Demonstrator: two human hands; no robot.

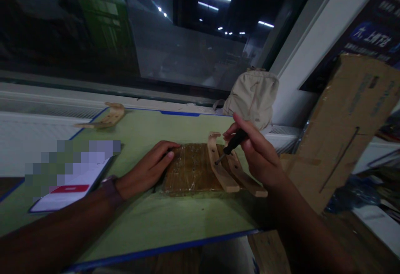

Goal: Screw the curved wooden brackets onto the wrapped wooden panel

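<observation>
Our table (156,220), a taped pad (187,174) mid-frame, two curved strips (225,178) and one screwdriver (236,140)

A tall box (340,132) fills the right of the frame, and a backpack (254,95) sits above and right of centre; the strips lie side by side at the pad's right end; our left hand (153,165) touches the pad's left edge, though we cannot tell whether it grips; our right hand (258,151) is wrapped around the screwdriver, its tip slanting down to the left strip
</observation>
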